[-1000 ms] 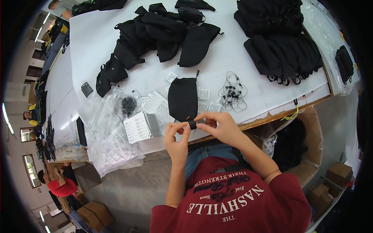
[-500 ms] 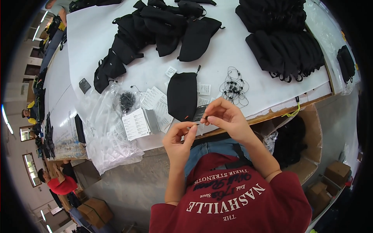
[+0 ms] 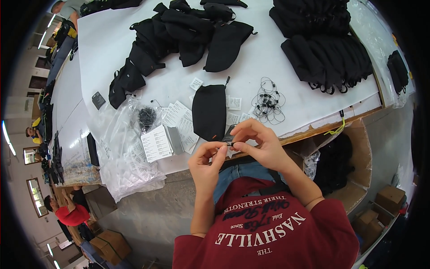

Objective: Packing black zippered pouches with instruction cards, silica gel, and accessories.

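both hands, left hand and right hand, pinch one small black cord piece between fingertips just below one flat black pouch on the white table; a clear plastic bag holds black fasteners.

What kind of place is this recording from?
Probably a packing or assembly workshop: piles of black fabric pouches on a long white worktable, clear plastic bags, and cardboard boxes on the floor.
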The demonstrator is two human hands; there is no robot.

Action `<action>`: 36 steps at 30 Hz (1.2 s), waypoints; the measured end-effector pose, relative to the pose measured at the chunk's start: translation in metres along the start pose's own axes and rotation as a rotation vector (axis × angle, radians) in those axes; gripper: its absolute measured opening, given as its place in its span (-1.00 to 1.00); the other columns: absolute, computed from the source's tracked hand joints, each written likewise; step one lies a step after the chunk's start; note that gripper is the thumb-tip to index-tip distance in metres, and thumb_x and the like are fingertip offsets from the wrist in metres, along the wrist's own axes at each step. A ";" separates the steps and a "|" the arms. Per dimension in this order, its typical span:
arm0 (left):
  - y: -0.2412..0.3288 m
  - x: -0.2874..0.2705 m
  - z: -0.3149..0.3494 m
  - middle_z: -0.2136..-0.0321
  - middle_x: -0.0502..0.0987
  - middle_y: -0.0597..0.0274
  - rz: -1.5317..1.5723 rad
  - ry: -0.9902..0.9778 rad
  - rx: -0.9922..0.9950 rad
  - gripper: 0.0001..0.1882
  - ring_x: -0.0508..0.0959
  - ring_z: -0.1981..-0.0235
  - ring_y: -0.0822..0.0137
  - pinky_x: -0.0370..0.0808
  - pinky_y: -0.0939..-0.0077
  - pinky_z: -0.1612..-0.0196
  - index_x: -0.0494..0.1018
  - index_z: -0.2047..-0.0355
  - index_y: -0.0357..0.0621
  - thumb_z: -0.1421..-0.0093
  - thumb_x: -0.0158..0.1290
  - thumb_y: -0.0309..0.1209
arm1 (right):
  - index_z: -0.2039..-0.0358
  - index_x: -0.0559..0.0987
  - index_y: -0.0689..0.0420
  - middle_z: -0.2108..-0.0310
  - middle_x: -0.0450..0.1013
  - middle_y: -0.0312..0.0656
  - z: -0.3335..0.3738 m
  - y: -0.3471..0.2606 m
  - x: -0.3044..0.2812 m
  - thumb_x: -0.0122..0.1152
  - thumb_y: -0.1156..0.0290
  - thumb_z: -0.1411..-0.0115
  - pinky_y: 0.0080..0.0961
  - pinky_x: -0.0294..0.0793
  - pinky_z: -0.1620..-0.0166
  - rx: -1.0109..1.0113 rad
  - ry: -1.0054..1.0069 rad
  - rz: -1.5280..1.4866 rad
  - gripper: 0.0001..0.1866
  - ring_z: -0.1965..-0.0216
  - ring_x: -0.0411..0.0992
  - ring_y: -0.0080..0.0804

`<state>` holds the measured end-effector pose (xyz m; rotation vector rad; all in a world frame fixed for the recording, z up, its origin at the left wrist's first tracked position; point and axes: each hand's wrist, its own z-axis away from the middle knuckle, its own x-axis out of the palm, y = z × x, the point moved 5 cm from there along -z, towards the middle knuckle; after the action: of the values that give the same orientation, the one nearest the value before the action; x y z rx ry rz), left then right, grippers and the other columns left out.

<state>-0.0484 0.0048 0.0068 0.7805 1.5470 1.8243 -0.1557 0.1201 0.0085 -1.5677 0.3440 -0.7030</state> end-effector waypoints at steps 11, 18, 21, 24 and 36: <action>-0.002 0.001 -0.001 0.61 0.37 0.50 -0.009 0.003 0.010 -0.91 0.25 0.59 0.72 0.10 0.82 0.56 0.52 0.35 -0.29 -0.10 0.14 -0.59 | 0.16 0.43 0.21 0.37 0.48 -0.22 0.001 -0.001 0.002 0.18 0.60 -0.12 -0.59 0.47 0.16 -0.004 0.019 0.088 -0.75 0.28 0.48 -0.53; 0.000 0.000 -0.001 0.61 0.37 0.50 -0.007 0.022 0.003 -0.91 0.26 0.59 0.72 0.11 0.82 0.56 0.51 0.34 -0.31 -0.11 0.13 -0.59 | 0.18 0.45 0.17 0.43 0.52 -0.22 0.000 -0.002 0.003 0.19 0.53 -0.12 -0.58 0.46 0.19 -0.031 0.044 0.088 -0.76 0.31 0.53 -0.48; -0.001 0.001 -0.001 0.60 0.38 0.49 0.001 0.029 0.013 -0.91 0.27 0.59 0.71 0.12 0.82 0.57 0.51 0.34 -0.31 -0.12 0.12 -0.59 | 0.18 0.45 0.17 0.43 0.53 -0.20 0.001 -0.001 0.003 0.20 0.54 -0.10 -0.58 0.46 0.20 -0.041 0.061 0.160 -0.76 0.32 0.54 -0.45; -0.002 0.001 -0.001 0.60 0.38 0.49 0.024 0.043 -0.008 -0.91 0.28 0.58 0.71 0.13 0.82 0.57 0.51 0.33 -0.31 -0.12 0.13 -0.59 | 0.19 0.46 0.17 0.43 0.53 -0.19 0.001 -0.003 0.005 0.20 0.55 -0.09 -0.58 0.47 0.21 -0.093 0.080 0.231 -0.76 0.33 0.54 -0.43; 0.022 0.007 0.000 0.69 0.25 0.36 -0.488 -0.002 0.340 -0.88 0.22 0.68 0.58 0.16 0.67 0.62 0.52 0.40 -0.23 0.00 0.16 -0.62 | 0.20 0.43 0.18 0.44 0.50 -0.16 0.001 -0.007 0.004 0.16 0.59 -0.10 -0.54 0.46 0.27 -0.082 0.032 0.341 -0.77 0.36 0.53 -0.36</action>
<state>-0.0546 0.0070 0.0287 0.4880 1.8759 1.2267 -0.1527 0.1195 0.0163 -1.5266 0.6535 -0.4533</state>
